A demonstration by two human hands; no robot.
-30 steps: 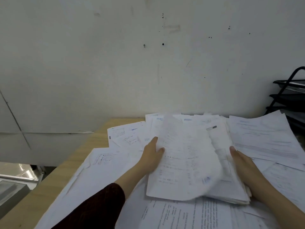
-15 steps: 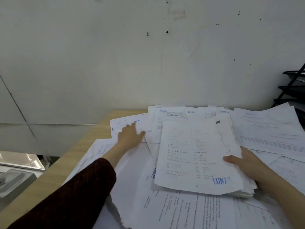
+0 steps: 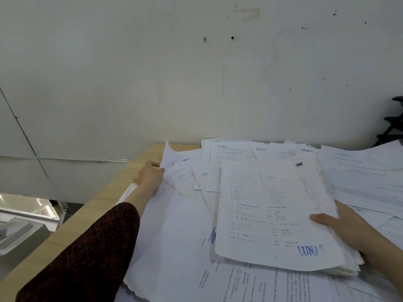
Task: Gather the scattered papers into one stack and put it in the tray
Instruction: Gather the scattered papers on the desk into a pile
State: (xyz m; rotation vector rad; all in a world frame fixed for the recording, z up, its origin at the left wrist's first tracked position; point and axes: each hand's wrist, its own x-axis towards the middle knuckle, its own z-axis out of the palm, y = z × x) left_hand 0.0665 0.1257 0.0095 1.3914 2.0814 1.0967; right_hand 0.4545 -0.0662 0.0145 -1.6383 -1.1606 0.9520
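Papers (image 3: 257,162) lie scattered over the desk (image 3: 122,182), overlapping in loose layers from its left edge across to the right. Near the middle, a gathered stack (image 3: 272,214) rests on the loose sheets, its edges ragged and not yet squared. The right hand (image 3: 344,227) grips the stack's right edge, thumb on top and the other fingers hidden beneath. Left of the stack, near the desk's left edge, the left hand (image 3: 150,177) takes hold of a single sheet (image 3: 169,158), whose corner curls upward; whether the fingers pinch it or only push under it I cannot tell. The sheets look thin, light and floppy, likely to slide over one another and to crease or tear if pulled by a corner, so loose ones are best lifted by an edge, and the stack held along a side with support underneath. A black tray (image 3: 392,123) stands far right of the stack, against the wall (image 3: 196,73).
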